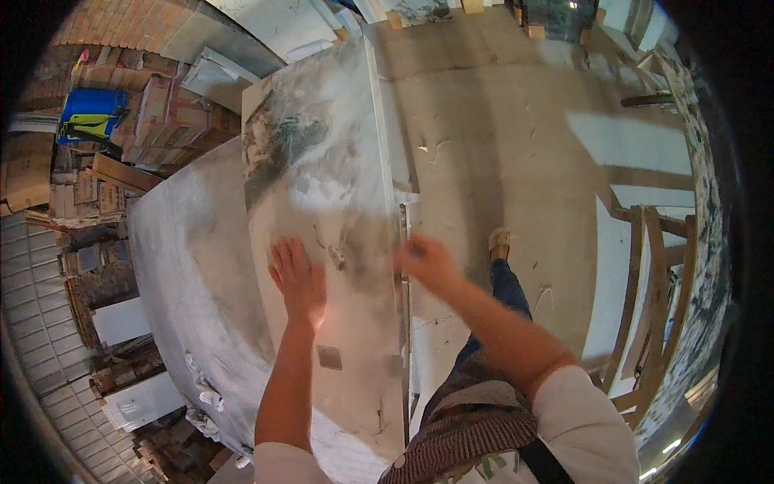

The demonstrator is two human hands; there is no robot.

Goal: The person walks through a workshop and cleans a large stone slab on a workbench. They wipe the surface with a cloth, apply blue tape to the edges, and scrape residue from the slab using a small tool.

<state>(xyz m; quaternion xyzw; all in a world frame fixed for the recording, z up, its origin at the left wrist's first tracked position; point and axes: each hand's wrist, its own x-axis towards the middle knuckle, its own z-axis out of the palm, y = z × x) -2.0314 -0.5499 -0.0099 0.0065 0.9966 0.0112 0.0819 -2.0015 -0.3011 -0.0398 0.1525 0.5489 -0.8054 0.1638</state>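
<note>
A long beige stone slab (355, 323), with grey, white and dark patches on its far part, lies in front of me. My left hand (297, 278) rests palm down on it with the fingers stretched out. At the slab's right edge is my right hand (425, 262), blurred by motion, its fingers curled. Something small and dark shows at those fingers, too smeared to name. A small grey square (329, 356) lies flat on the slab, nearer to me than my left hand.
Another large pale slab (201, 242) extends to the left. Beyond it stand stacked boxes (173, 113) and a blue container (93, 113). The concrete floor (451, 97) runs along the right, with a wooden frame (645, 298) and an upright black-and-white slab (701, 242) farther right.
</note>
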